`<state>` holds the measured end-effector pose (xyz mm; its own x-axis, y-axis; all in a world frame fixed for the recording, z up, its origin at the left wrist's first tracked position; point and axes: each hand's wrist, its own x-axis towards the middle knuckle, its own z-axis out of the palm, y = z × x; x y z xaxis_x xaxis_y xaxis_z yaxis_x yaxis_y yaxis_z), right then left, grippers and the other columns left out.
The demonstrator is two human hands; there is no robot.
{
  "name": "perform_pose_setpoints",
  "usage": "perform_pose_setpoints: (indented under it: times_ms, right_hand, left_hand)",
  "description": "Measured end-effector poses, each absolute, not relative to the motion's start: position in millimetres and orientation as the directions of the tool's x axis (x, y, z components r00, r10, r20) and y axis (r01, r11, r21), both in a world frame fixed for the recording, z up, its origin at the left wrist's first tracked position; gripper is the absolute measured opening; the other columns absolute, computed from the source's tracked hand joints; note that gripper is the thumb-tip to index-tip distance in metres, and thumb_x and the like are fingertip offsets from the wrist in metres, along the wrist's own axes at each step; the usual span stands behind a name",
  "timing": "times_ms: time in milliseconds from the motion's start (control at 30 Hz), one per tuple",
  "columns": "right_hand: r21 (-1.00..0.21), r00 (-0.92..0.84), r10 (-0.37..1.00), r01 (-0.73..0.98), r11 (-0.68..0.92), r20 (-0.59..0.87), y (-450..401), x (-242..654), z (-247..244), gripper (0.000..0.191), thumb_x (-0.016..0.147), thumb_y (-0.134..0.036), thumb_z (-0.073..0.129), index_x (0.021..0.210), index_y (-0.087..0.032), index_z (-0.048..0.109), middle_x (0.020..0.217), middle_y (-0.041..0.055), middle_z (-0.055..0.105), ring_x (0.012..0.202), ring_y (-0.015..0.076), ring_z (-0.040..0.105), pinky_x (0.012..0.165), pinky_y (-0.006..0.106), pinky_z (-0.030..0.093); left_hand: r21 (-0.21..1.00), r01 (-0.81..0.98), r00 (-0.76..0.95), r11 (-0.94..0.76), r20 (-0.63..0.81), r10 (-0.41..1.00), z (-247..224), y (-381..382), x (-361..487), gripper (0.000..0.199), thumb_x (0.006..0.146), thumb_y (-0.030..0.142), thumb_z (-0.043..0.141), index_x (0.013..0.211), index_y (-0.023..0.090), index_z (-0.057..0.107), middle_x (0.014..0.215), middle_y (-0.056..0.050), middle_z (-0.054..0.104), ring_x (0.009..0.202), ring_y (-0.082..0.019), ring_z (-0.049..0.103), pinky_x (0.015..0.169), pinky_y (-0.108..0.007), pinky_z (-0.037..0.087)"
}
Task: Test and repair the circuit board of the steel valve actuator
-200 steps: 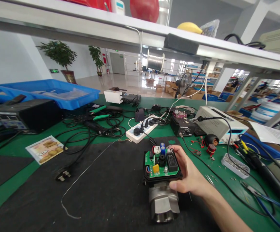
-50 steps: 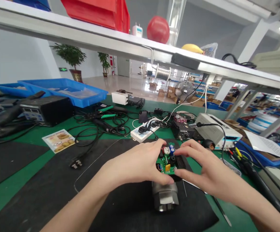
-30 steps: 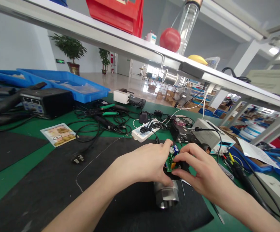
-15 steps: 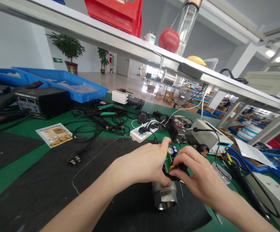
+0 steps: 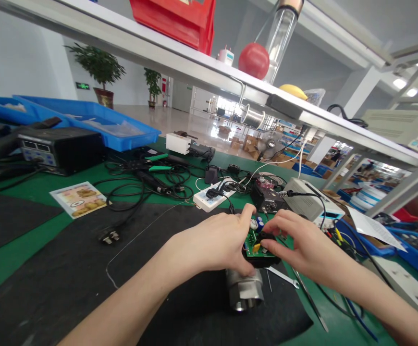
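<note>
My left hand (image 5: 218, 242) is wrapped around the near left side of a black housing (image 5: 264, 262) with a green circuit board (image 5: 251, 251) in its top. Blue capacitors (image 5: 259, 223) and a yellow component (image 5: 256, 247) stand on the board. Below the housing is a silver metal fitting (image 5: 245, 292) with a hexagonal end, resting on the black mat. Over the right side of the board, the thumb and fingers of my right hand (image 5: 301, 238) close on a small dark part, which they largely hide; I cannot make out what it is.
Right of the fitting lie an open-ended wrench (image 5: 284, 277) and thin metal tweezers (image 5: 312, 302). A white power strip (image 5: 209, 199) and tangled black cables (image 5: 151, 182) are behind the hands. A shelf (image 5: 227, 72) spans overhead. Bench instruments (image 5: 313, 202) stand at right.
My right hand has shifted slightly up and right, its forearm swinging outward, uncovering more of the board, the black housing and the wrench. My left hand keeps its hold.
</note>
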<state>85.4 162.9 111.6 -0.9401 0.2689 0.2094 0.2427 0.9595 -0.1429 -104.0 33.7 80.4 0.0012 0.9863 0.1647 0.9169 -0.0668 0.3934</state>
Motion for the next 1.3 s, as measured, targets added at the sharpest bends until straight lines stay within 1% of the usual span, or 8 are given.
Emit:
perform_pose_setpoints:
  times_ms: [200,300,467,767,933,1033,1100,1300]
  right_hand:
    - [0.107,-0.958,0.273,0.282,0.953,0.091,153.5,70.4,124.3,0.013,0.092,-0.038,0.066,0.089,-0.025,0.07,0.079,0.0024,0.066,0.071,0.0205,0.06,0.061,0.031,0.035]
    - [0.157,-0.962,0.271,0.27,0.95,0.015,152.3,59.5,131.8,0.014,0.087,-0.034,0.067,0.077,-0.025,0.066,0.063,-0.0008,0.062,0.053,0.0149,0.049,0.053,0.029,0.022]
    - [0.039,-0.96,0.275,0.274,0.961,-0.058,154.4,46.6,135.6,0.02,0.075,-0.024,0.069,0.061,-0.022,0.055,0.049,-0.0055,0.045,0.046,0.0096,0.028,0.047,0.028,0.018]
    - [-0.164,-0.911,0.363,0.395,0.904,-0.196,153.4,46.7,134.2,0.01,0.076,-0.023,0.06,0.066,-0.019,0.06,0.049,-0.0076,0.045,0.047,0.0086,0.032,0.044,0.025,0.023]
    - [-0.033,-0.896,0.421,0.429,0.903,-0.143,147.4,48.4,136.5,0.018,0.076,-0.026,0.061,0.086,-0.023,0.075,0.052,-0.0044,0.056,0.047,0.0108,0.041,0.047,0.027,0.021]
    - [0.14,-0.902,0.427,0.416,0.899,-0.06,146.0,47.7,139.2,0.016,0.075,-0.032,0.065,0.081,-0.024,0.077,0.055,-0.001,0.06,0.049,0.0118,0.042,0.05,0.028,0.018]
    - [0.148,-0.909,0.411,0.399,0.905,-0.063,146.9,45.9,140.5,0.013,0.074,-0.032,0.066,0.075,-0.023,0.075,0.055,-0.001,0.059,0.048,0.0112,0.039,0.05,0.028,0.019]
    - [-0.117,-0.887,0.421,0.446,0.888,-0.189,150.2,43.7,134.7,0.01,0.073,-0.025,0.061,0.073,-0.021,0.07,0.05,-0.0057,0.049,0.046,0.0102,0.037,0.044,0.026,0.024]
  left_hand:
    - [0.368,0.925,0.025,-0.098,0.199,0.98,79.3,32.5,-104.3,0.088,0.062,0.055,0.086,0.129,0.021,0.039,0.102,-0.011,0.073,0.088,-0.036,0.074,0.059,-0.032,0.049]
    - [0.353,0.931,0.023,-0.092,0.194,0.981,80.9,31.1,-104.6,0.087,0.062,0.056,0.086,0.127,0.022,0.04,0.101,-0.01,0.073,0.086,-0.036,0.074,0.058,-0.032,0.047]
    - [0.333,0.938,0.029,-0.095,0.198,0.98,83.5,28.3,-105.0,0.083,0.063,0.055,0.087,0.124,0.021,0.042,0.1,-0.01,0.073,0.084,-0.035,0.074,0.056,-0.031,0.046]
    - [0.328,0.939,0.051,-0.106,0.172,0.984,87.8,27.3,-104.4,0.082,0.064,0.056,0.086,0.123,0.02,0.041,0.105,-0.012,0.072,0.088,-0.038,0.074,0.058,-0.032,0.046]
    - [0.337,0.934,0.059,-0.122,0.192,0.98,83.7,28.5,-105.9,0.08,0.064,0.056,0.086,0.122,0.021,0.042,0.098,-0.01,0.072,0.082,-0.035,0.073,0.055,-0.031,0.044]
    - [0.325,0.936,0.068,-0.136,0.212,0.975,81.0,29.6,-106.4,0.08,0.065,0.057,0.085,0.121,0.021,0.042,0.099,-0.01,0.071,0.083,-0.035,0.073,0.056,-0.031,0.044]
    - [0.32,0.937,0.069,-0.138,0.218,0.974,80.3,30.4,-106.7,0.079,0.065,0.058,0.084,0.121,0.021,0.043,0.1,-0.01,0.071,0.084,-0.035,0.073,0.057,-0.032,0.045]
    - [0.318,0.939,0.065,-0.133,0.215,0.974,81.4,30.0,-108.3,0.079,0.065,0.058,0.084,0.121,0.021,0.042,0.098,-0.01,0.072,0.082,-0.032,0.073,0.056,-0.03,0.043]
